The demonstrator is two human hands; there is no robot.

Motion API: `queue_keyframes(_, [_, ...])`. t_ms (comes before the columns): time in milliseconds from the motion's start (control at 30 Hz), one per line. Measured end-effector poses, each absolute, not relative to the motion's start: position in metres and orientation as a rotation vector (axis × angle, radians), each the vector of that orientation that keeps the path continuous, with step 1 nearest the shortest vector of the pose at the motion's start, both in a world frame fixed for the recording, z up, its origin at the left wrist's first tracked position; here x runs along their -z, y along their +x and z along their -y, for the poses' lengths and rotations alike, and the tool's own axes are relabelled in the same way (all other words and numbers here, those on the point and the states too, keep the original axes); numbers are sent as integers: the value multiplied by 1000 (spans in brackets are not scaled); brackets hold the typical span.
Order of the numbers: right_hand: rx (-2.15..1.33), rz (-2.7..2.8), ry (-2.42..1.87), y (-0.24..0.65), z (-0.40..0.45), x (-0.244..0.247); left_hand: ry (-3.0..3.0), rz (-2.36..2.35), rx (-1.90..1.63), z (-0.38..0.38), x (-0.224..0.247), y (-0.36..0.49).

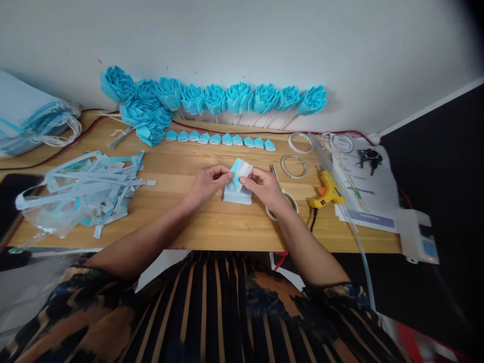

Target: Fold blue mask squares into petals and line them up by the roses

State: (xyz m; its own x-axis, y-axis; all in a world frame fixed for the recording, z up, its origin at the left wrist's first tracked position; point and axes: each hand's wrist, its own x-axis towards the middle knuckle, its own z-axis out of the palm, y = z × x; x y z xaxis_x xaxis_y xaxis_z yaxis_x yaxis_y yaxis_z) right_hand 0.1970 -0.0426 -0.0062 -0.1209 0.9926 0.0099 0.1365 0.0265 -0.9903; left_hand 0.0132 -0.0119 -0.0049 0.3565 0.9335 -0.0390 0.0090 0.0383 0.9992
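Both hands pinch a small blue-and-white piece of fabric (241, 172), partly folded, over the middle of the desk. My left hand (212, 182) grips its left edge between thumb and fingers, and my right hand (264, 185) has the right side. Just beneath the piece lies a stack of white fabric pieces (237, 196), its upper part hidden. Beyond my hands runs a row of folded blue petals (215, 139). Close to my right wrist are scissors (274, 173) and a roll of tape (290, 199), both partly covered by my hand and forearm.
Blue fabric flowers (239, 97) on sticks lean along the wall. Fabric scraps (86, 186) pile up at left, near stacked face masks (34, 118). To the right lie tape rolls (294, 166), a yellow glue gun (328, 190), papers (372, 186) and keys (369, 159).
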Motion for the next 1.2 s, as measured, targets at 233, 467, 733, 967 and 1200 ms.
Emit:
queue_keyframes(233, [-1117,1396,-1270,197,42,7,1330,-920,-843,12,9,13])
queue_keyframes(467, [-1149,1375,-1223,199,43,6,1348,-944,-841,13,4,11])
queue_keyframes(733, [-1125,1354,-1230,200,42,7,1548,-942,-782,16,5,13])
queue_keyframes(967, [-1065,1365,-1249,200,41,11,1457,-981,-769,16,6,13])
queue_keyframes(1200, [-892,1464,-1246,199,42,9,1347,-1022,-757,17,-1,13])
